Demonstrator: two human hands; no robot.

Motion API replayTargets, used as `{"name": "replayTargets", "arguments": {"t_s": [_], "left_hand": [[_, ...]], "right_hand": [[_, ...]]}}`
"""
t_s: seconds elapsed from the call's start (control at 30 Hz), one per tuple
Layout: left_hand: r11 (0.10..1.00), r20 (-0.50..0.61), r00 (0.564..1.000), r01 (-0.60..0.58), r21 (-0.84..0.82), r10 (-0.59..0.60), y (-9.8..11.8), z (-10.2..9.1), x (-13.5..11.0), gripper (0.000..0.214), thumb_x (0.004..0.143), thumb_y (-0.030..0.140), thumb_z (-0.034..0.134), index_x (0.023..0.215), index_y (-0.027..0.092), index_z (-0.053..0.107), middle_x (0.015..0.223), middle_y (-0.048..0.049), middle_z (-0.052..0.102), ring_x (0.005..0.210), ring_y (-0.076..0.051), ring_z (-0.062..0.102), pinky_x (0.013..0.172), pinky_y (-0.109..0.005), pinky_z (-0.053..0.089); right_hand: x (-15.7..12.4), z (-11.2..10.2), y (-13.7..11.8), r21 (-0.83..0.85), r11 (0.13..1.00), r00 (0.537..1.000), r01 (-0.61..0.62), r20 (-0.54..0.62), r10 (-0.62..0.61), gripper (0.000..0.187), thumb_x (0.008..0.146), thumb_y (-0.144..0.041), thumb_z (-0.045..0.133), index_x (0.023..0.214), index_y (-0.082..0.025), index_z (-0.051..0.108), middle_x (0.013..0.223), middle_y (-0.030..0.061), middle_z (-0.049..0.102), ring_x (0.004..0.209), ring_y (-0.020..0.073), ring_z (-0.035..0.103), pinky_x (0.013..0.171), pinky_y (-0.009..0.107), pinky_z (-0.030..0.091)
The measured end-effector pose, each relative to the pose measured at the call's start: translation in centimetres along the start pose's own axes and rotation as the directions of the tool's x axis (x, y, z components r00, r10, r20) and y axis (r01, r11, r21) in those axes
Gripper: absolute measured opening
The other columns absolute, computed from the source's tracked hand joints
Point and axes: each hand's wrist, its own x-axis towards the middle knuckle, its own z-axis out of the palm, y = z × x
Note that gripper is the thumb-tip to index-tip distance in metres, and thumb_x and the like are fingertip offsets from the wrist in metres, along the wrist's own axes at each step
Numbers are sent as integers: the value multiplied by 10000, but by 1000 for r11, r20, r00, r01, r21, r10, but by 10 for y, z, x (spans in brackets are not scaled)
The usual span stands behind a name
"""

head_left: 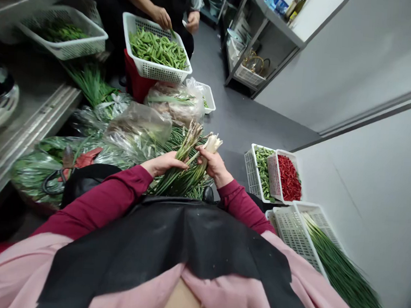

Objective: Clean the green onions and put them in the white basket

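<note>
My left hand (164,162) is closed around a bunch of long green stalks (188,145) with pale root ends pointing up and away from me. My right hand (214,164) pinches a few stalks with white ends (213,143) just to the right of the bunch. Both hands are over my lap, above a black apron. More green stalks (175,182) lie below the hands.
Clear plastic bags of greens (139,127) lie on the floor ahead. A white basket of green pods (155,50) stands beyond, with another person's hands (162,17) at its rim. At right are baskets of red chillies (289,177), green chillies (263,170) and trimmed stalks (329,256). Steel shelving stands left.
</note>
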Motion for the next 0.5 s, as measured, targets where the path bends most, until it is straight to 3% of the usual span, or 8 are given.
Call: {"name": "replayTargets", "arguments": {"t_s": [0.1,0.23,0.37,0.5], "left_hand": [[993,57,998,24,-116,-17,-3,1,5,270,617,235,779,794,101,624,737,-47,643,649,-139,588,639,-275,483],[969,80,996,47,-244,-28,-1,-5,7,283,646,204,757,882,94,648,860,-97,694,802,-185,656,765,-330,533],[951,147,989,58,-303,-13,-1,-1,6,339,633,130,718,962,98,642,863,-99,710,823,-216,676,792,-387,545],[956,177,983,98,-278,-49,-3,4,5,362,599,116,713,955,79,662,816,-107,720,732,-204,675,726,-344,549]], "right_hand": [[-6,5,-5,78,997,997,5,-75,1,399,598,-468,789,737,-148,595,599,-13,590,507,88,530,495,223,458],[-10,-4,-10,106,993,990,44,-137,-30,405,586,-446,801,734,-164,551,568,-22,595,500,112,567,519,251,489],[-11,2,-9,-90,996,999,27,-19,-28,353,559,-335,812,767,-149,596,491,-51,546,409,97,496,431,234,408],[-12,18,2,-231,973,999,-22,41,32,287,547,-293,804,683,-135,606,521,-25,575,432,94,490,433,239,400]]}}
